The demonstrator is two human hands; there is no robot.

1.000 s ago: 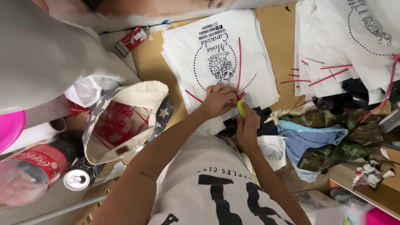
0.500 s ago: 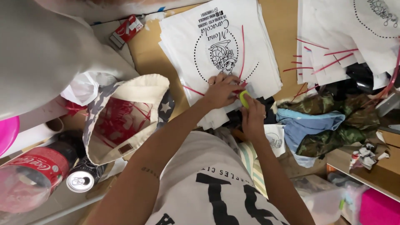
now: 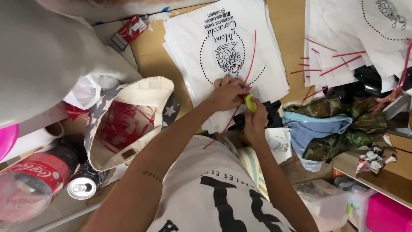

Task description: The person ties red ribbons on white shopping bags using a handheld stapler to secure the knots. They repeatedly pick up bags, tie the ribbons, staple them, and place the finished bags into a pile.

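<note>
White printed bags [image 3: 223, 47] lie in a stack on the brown tabletop [image 3: 150, 60], each with a black round design in the middle, and a thin red ribbon [image 3: 252, 51] runs down across the top one to its near edge. The left hand [image 3: 226, 93] presses on that near edge, fingers bent and close together, pinching at the ribbon where it leaves the cloth. The right hand [image 3: 255, 120] sits just beside it, closed around a small yellow-green tool [image 3: 250, 103] whose tip touches the left fingers — what kind of tool it is cannot be told. A loose end of ribbon trails from under the hands toward the person's white shirt. To the left stands an open cloth tote [image 3: 128, 120] with a star-patterned lining, full of red ribbon scraps; near it are a drink can [image 3: 81, 188] and a red-labelled plastic bottle [image 3: 34, 180] lying on its side. At the upper right a second pile of white bags [image 3: 356, 38] carries more red ribbon pieces, and below that a heap of camouflage and blue cloth [image 3: 339, 124] spreads out — well apart from the hands.
</note>
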